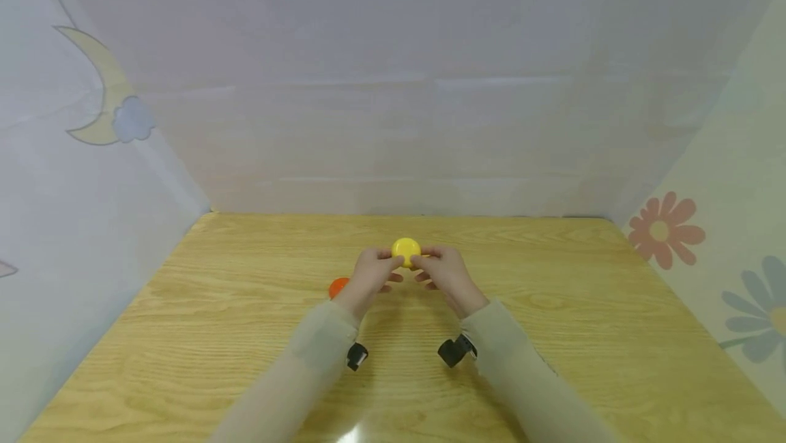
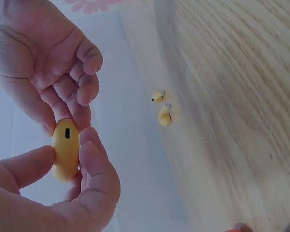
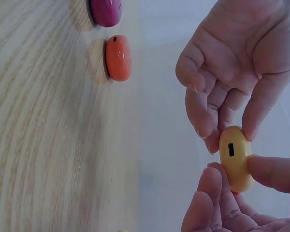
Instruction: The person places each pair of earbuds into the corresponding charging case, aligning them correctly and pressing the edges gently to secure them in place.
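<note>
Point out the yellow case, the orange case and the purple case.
Yellow case (image 1: 406,248): head view, middle of its round face.
Orange case (image 3: 119,59): right wrist view, its glossy side.
Purple case (image 3: 106,12): right wrist view, its part within the frame.

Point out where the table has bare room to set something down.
Bare: left of the orange case, to the left wall; right of the right hand, to the right wall. Crowded: between, with the left hand, yellow case, purple case and earbuds.

Case between fingers, above table; second case on table, left; wall behind table
</note>
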